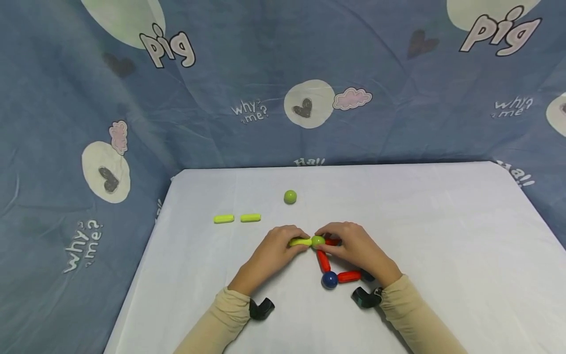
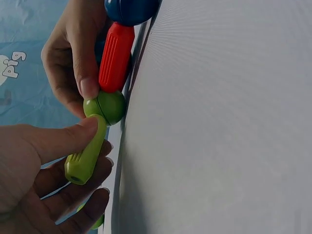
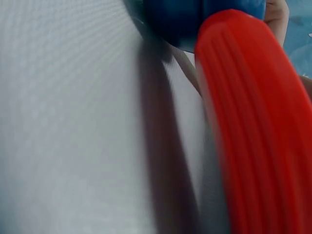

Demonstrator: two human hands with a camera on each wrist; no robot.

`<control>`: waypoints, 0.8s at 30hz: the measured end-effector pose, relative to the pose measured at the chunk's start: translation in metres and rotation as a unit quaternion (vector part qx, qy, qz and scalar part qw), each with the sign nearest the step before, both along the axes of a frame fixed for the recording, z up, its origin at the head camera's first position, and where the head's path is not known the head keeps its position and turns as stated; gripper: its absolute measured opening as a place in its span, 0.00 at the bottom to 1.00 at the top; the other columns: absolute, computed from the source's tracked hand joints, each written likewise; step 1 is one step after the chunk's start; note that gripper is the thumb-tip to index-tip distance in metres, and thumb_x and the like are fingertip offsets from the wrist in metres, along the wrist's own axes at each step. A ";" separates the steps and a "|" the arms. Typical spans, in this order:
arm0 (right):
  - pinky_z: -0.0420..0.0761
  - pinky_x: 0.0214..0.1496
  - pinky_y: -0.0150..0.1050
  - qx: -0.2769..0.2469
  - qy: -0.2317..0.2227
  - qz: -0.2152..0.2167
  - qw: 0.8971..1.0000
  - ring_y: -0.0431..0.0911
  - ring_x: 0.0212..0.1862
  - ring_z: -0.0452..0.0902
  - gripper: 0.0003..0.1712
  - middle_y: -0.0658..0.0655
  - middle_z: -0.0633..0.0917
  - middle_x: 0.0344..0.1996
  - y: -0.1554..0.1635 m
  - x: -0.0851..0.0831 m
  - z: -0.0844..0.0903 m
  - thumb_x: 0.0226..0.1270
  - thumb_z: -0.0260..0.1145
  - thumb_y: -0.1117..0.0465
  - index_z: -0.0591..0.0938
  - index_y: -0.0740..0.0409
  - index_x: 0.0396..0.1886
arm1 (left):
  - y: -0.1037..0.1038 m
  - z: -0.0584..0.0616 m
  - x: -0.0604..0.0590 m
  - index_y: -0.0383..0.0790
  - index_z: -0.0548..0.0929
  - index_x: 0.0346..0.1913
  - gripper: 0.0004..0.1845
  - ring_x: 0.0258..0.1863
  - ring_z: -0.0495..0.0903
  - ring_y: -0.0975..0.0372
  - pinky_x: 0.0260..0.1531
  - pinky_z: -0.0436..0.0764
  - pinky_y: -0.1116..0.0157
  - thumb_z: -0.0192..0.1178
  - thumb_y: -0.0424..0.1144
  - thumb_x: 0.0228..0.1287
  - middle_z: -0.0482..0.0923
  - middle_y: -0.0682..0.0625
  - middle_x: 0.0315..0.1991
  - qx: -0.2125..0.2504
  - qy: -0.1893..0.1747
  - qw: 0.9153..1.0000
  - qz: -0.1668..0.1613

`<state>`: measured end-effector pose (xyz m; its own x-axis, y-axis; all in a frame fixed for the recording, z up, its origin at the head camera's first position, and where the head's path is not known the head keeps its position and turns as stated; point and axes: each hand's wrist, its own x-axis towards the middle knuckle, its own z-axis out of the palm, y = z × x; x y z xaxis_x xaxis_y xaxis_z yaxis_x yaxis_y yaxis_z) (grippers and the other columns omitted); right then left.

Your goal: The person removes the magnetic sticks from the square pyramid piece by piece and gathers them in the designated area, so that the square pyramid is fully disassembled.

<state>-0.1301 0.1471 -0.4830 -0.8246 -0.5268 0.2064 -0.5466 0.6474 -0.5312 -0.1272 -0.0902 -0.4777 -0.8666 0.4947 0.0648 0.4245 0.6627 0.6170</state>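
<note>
Joining step at table (image 1: 442,221) centre: left hand (image 1: 276,246) pinching green stick (image 1: 299,242) against green ball (image 1: 318,241), right hand (image 1: 353,246) fingers curled, steadying ball atop red sticks (image 1: 324,260). Probably next — two spare sticks (image 1: 237,218) at ten o'clock, spare ball (image 1: 290,197) at twelve.

I see a glossy, smooth plastic green ball (image 2: 108,106) at frame centre, joined to a matt, ribbed plastic green stick (image 2: 84,158); the red stick (image 2: 115,56) above looks ribbed and slightly shiny, and the white table cover (image 2: 219,122) on the right shows a fine woven, matt texture
</note>
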 end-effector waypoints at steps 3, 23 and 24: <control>0.84 0.50 0.42 0.000 -0.004 -0.003 1.000 0.36 0.39 0.84 0.16 0.45 0.91 0.40 0.002 0.000 0.000 0.64 0.77 0.49 0.90 0.49 0.48 | -0.005 0.001 -0.002 0.45 0.90 0.48 0.09 0.47 0.86 0.62 0.53 0.83 0.59 0.71 0.40 0.66 0.89 0.53 0.44 -0.007 0.013 1.000 0.011; 0.85 0.46 0.38 -0.022 -0.015 -0.033 0.999 0.37 0.39 0.84 0.16 0.44 0.91 0.38 0.016 -0.005 -0.007 0.62 0.78 0.50 0.89 0.48 0.47 | -0.076 0.034 -0.028 0.40 0.90 0.48 0.14 0.45 0.85 0.56 0.46 0.84 0.58 0.74 0.29 0.59 0.88 0.48 0.45 0.048 0.017 0.994 0.100; 0.85 0.46 0.38 -0.021 -0.015 -0.032 0.999 0.36 0.39 0.84 0.16 0.44 0.90 0.39 0.015 -0.006 -0.007 0.62 0.78 0.50 0.89 0.48 0.47 | -0.082 0.036 -0.028 0.39 0.90 0.49 0.14 0.46 0.85 0.55 0.46 0.84 0.57 0.74 0.29 0.59 0.88 0.47 0.46 0.046 0.023 0.993 0.107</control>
